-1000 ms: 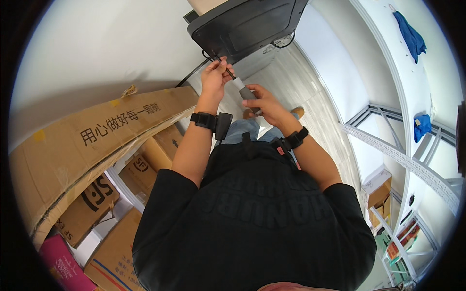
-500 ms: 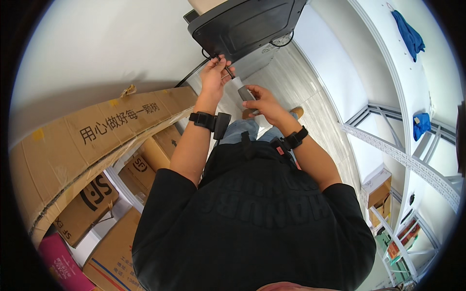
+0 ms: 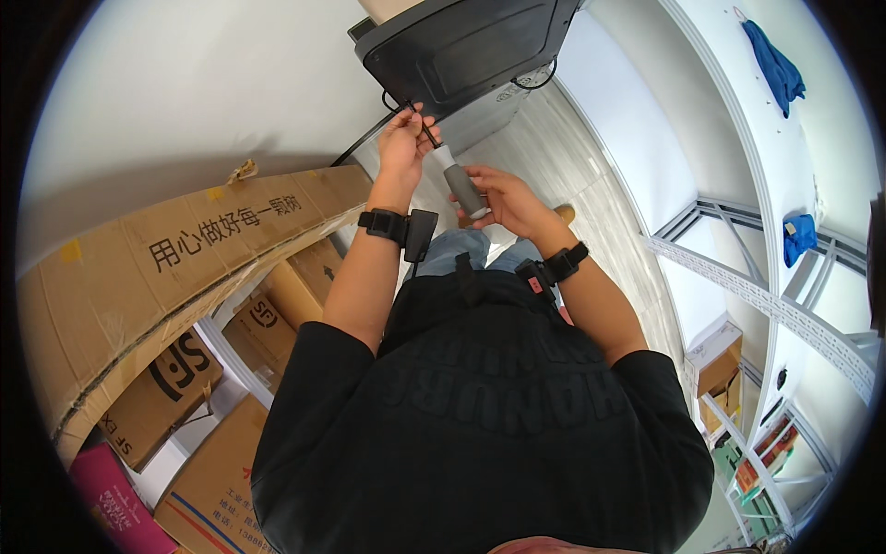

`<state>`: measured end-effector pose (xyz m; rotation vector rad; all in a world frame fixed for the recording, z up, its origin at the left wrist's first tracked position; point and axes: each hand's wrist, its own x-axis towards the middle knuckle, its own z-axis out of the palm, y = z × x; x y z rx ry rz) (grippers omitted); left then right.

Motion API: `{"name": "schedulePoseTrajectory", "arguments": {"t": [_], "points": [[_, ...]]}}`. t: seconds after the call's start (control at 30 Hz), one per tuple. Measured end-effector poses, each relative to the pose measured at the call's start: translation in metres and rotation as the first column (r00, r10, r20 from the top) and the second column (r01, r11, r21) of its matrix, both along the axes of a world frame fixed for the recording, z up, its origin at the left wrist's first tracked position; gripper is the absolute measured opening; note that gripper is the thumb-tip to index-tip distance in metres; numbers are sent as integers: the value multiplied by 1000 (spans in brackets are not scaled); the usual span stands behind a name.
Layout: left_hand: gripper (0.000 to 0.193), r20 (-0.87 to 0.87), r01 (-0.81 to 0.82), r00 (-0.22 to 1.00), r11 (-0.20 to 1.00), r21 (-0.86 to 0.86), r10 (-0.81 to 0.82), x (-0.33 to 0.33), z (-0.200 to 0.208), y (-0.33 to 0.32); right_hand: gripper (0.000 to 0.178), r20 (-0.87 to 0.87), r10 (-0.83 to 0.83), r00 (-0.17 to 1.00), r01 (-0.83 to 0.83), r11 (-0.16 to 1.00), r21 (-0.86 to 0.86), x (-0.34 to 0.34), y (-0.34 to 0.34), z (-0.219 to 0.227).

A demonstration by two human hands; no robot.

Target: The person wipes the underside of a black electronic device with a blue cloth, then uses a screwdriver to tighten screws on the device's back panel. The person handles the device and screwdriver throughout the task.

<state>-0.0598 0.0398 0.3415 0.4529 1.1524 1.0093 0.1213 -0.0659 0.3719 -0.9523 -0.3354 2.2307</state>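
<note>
Screwdriver (image 3: 464, 192) is occupying twelve o'clock in the view, slanting with its shaft pointing toward eleven and its butt toward five. Its thick handle is showing plain grey, with a paler collar leading into a slim, dark shaft. Right hand (image 3: 508, 205) is curling its fingers around the handle from four o'clock; left hand (image 3: 401, 148) is pinching the shaft at ten. Black panel (image 3: 471, 57) is standing at twelve; whether the tip is touching it cannot be told

Your right hand (image 3: 510, 205) has shifted its grip on the screwdriver (image 3: 460, 180); more of the gray handle (image 3: 466, 194) now shows, uncovered by your thumb.
</note>
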Motion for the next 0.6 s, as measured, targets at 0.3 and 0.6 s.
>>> {"name": "schedulePoseTrajectory", "arguments": {"t": [0.3,0.6], "points": [[13,-117,18,993,1000,-22,-21,4,11,-4,57,415,74,907,-119,989,84,-17,-1,-23],[14,-139,75,987,997,-34,-79,0,5,2,58,336,-48,941,-4,988,153,-14,1,-15]]}}
